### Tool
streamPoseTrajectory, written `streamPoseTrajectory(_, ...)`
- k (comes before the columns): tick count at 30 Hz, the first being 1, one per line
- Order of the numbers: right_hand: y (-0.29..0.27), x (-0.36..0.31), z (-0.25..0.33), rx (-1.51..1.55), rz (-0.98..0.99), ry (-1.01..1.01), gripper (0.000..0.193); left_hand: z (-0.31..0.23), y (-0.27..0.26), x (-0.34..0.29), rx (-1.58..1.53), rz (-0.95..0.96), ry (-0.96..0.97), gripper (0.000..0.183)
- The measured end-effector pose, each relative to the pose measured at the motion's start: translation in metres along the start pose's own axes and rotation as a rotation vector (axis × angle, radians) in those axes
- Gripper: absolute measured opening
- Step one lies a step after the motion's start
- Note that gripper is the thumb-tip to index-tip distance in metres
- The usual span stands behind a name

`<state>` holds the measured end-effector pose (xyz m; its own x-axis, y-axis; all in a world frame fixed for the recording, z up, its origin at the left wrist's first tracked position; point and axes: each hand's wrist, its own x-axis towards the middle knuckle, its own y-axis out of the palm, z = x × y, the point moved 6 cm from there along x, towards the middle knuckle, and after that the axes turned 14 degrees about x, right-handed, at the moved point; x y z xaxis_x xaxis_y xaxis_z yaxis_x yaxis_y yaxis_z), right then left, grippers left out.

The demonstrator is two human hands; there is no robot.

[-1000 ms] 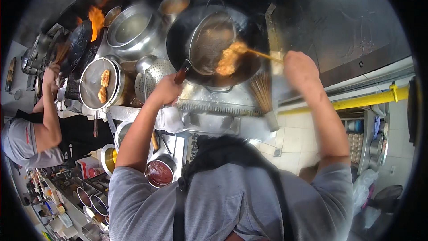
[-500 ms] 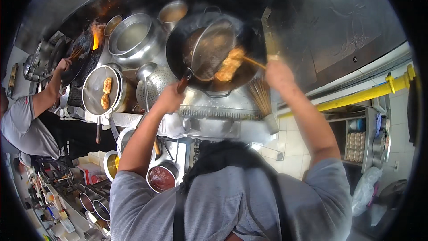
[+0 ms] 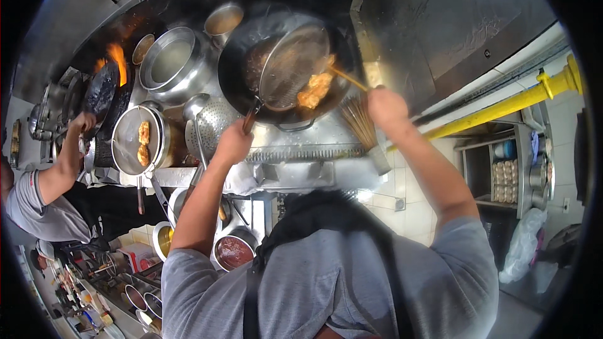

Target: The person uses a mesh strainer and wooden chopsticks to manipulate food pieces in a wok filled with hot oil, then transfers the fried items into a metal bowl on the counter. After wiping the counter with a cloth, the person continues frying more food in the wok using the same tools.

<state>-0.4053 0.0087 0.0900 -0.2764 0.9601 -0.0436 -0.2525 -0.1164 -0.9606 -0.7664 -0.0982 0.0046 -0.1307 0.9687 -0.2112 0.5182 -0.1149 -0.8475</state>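
My left hand is closed round the dark handle of a round mesh strainer, tilted over a big black wok of dark oil. In my right hand are slim wooden chopsticks; whether one or two show I cannot tell. Their tips reach the golden-brown fried piece at the strainer's right edge. It looks to be touching the mesh, and the far end blurs. A bamboo wok brush lies just left of my right hand.
Left stand a steel pot, a perforated ladle and a second strainer with fried pieces. A co-worker's hand is at a wok beside a flame. A pan of red sauce sits below; a yellow pipe runs right.
The view has shifted slightly. The fried piece has slid a little lower along the strainer's edge, with the chopsticks still at it. The co-worker's wok has tipped up and the flame is larger.
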Motion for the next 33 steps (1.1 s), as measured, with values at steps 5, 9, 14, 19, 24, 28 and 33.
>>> streamPoseTrajectory(5,-0.057,-0.04,-0.003,-0.127,-0.063,-0.096,0.018,-0.023,-0.003,0.003,0.002,0.022,-0.048,0.026)
streamPoseTrajectory(9,-0.096,-0.061,0.0,-0.052,-0.082,-0.08,0.015,-0.013,0.006,0.013,-0.051,0.053,-0.037,0.026)
streamPoseTrajectory(14,-0.089,-0.056,0.01,-0.133,0.005,-0.117,0.015,-0.007,0.008,0.021,-0.066,0.077,0.004,0.027)
streamPoseTrajectory(19,-0.086,-0.044,0.02,-0.155,0.02,-0.134,0.015,-0.024,-0.001,0.014,-0.06,0.128,0.005,0.03)
streamPoseTrajectory(24,-0.089,-0.039,0.026,-0.188,0.012,-0.156,0.015,-0.027,-0.006,0.007,-0.179,0.158,-0.053,0.024)
streamPoseTrajectory(28,-0.097,-0.039,0.029,-0.23,0.025,-0.127,0.015,-0.024,-0.006,0.009,-0.229,0.155,-0.03,0.023)
streamPoseTrajectory(33,-0.094,-0.034,0.025,-0.22,0.032,-0.12,0.016,-0.018,0.0,0.014,-0.24,0.213,-0.047,0.024)
